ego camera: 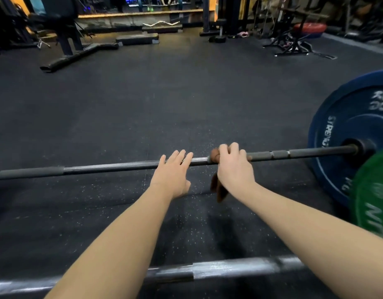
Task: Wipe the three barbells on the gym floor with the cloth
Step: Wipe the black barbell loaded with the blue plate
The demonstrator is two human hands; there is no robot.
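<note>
Across the floor [143, 100]: black speckled rubber matting.
Barbell [110, 167]: lying 9 to 3 o'clock, blue plate [341, 134] at 3.
Right hand [234, 167]: curled around brown cloth [218, 190] on the bar.
Left hand [173, 173]: fingers straight, touching bar beside it.
Room: bench [63, 39] at 11 o'clock.

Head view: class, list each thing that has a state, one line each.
far barbell: lying on the floor.
cloth: wrapped over far barbell, end hanging.
right hand: gripping cloth round far barbell.
left hand: fingers straight, resting on far barbell.
blue plate: upright, mounted on far barbell.
green plate: upright, cut off by frame.
near barbell: lying on floor, blurred.
</note>
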